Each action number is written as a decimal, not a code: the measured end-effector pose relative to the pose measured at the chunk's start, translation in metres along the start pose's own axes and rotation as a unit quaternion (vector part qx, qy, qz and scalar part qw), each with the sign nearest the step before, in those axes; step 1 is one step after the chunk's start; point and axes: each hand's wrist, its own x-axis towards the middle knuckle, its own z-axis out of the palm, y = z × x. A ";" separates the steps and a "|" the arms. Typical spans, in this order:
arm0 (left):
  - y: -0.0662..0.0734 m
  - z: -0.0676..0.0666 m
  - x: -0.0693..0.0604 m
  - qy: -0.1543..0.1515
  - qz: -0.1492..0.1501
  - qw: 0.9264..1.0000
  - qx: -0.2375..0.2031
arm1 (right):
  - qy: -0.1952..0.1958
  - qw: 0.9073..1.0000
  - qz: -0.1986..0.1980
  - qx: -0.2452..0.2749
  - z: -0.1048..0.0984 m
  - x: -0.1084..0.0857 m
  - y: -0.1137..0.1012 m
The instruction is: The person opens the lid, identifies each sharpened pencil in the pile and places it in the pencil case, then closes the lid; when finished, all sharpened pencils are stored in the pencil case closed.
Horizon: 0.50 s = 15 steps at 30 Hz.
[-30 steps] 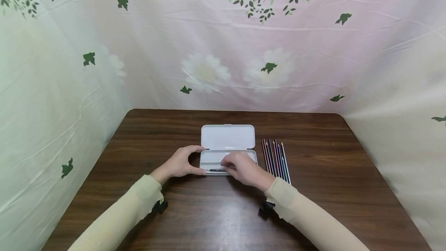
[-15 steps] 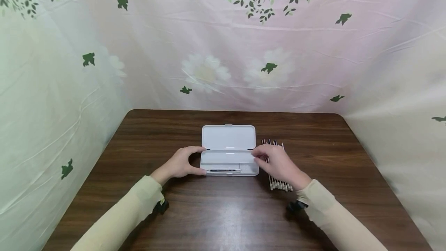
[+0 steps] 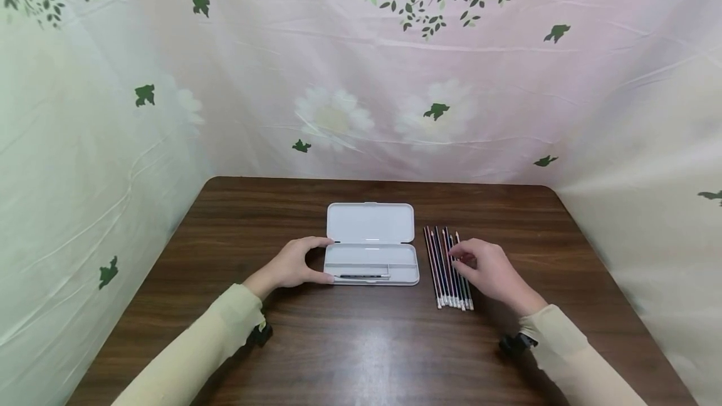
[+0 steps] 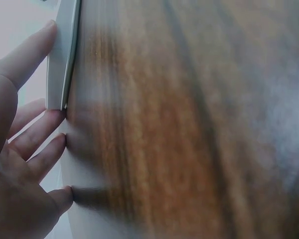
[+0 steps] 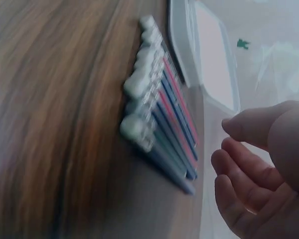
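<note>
A white pencil case (image 3: 343, 253) lies with its lid (image 3: 370, 222) raised toward the back. One dark pencil (image 3: 361, 276) rests in its front compartment. My left hand (image 3: 292, 262) holds the case's left end, thumb at the front corner and index finger by the back one; the left wrist view shows the thumb against the case wall (image 4: 63, 64). To the right of the case lies a row of several pencils (image 3: 445, 271), white eraser ends toward me. Just over their right side is my right hand (image 3: 489, 268), fingers loosely bent and nothing between them.
The brown wood-grain table (image 3: 361, 343) ends at a printed cloth (image 3: 361, 80) that hangs behind and on both sides. A dark wrist camera (image 3: 516, 343) sits under the right wrist, and another (image 3: 261, 334) under the left.
My right hand has moved right, from inside the case, past its right edge, to above the right side of the pencils. The dark pencil in the case is uncovered. The left hand stays put.
</note>
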 end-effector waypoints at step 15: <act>0.002 -0.001 -0.002 -0.001 0.002 1.000 -0.009 | -0.045 0.996 0.079 -0.013 0.000 -0.009 0.017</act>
